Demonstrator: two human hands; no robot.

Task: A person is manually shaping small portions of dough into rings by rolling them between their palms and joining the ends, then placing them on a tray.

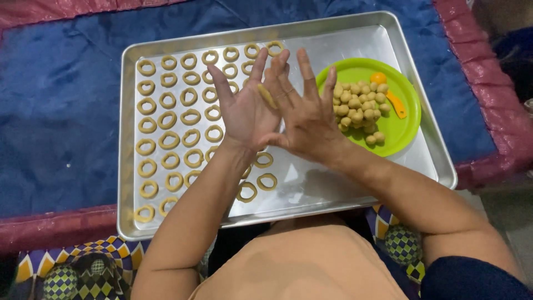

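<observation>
Seen from above, a large rectangular silver metal baking tray (311,191) rests on a dark blue cloth with a red border (61,128), in front of a seated person.

Both hands meet over the middle of the tray. The left hand (244,111) and the right hand (305,114) have their fingers spread and straight, palms pressed toward each other. Between them sits a short tan roll of dough (267,95), only its middle visible. Neither hand closes around it; the flat palms trap it, a hold that suits rolling dough into a thin rope.

On the left half of the tray, small tan dough rings (166,119) lie in neat rows, each apart from its neighbours, likely so they do not stick together. A few more rings sit near the tray's front edge, below the wrists.

On the right half of the tray stands a round bright green plastic plate (397,133). It holds a heap of small tan dough balls (358,108), within easy reach of the right hand, plus a small orange tool (395,104).
</observation>
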